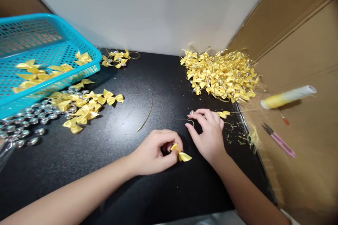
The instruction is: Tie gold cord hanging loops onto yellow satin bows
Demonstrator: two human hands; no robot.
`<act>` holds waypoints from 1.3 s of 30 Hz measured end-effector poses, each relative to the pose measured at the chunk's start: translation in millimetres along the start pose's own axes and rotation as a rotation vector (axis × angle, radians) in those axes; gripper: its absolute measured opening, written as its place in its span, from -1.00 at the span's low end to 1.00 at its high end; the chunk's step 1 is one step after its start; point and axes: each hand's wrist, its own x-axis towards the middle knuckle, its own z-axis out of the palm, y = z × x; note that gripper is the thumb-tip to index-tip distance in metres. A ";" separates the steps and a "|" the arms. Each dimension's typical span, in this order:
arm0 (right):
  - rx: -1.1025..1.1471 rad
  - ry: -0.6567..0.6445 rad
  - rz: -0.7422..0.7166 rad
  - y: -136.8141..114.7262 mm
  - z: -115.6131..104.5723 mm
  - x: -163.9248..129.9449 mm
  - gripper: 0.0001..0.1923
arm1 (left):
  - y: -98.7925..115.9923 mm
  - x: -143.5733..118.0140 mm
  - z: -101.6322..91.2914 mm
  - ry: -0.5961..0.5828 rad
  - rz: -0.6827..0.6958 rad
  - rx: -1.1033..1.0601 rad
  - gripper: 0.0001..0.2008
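My left hand is closed on a yellow ribbon bow, pinched between thumb and fingers just above the black tabletop. To its right, my right hand has thumb and forefinger curled close together at a small loop of thin gold cord. A silver bead shows at its fingertips, and a fine straight strand points left from there. Just beyond the right hand's knuckles lies another yellow bow, with a thin strand running off to the right. A loose curved gold cord lies ahead of my left hand.
A blue basket holding bows stands at left, beside loose silver beads and more bows. Corded bows are heaped at back right, with a few at back left. Pink-handled snips and a yellow-white roll lie right.
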 end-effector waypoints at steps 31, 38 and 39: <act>0.230 0.008 -0.038 26.2 -28.6 24.7 -0.87 | -15.7 2.6 1.3 0.305 -0.050 0.002 -0.89; 0.362 -0.174 -0.102 19.5 -26.0 18.6 -0.85 | -11.6 2.2 -11.0 0.349 0.080 0.576 -0.91; 0.351 -0.211 -0.118 17.0 -26.3 17.6 -0.86 | -11.8 3.2 -19.2 0.390 0.034 0.654 -0.88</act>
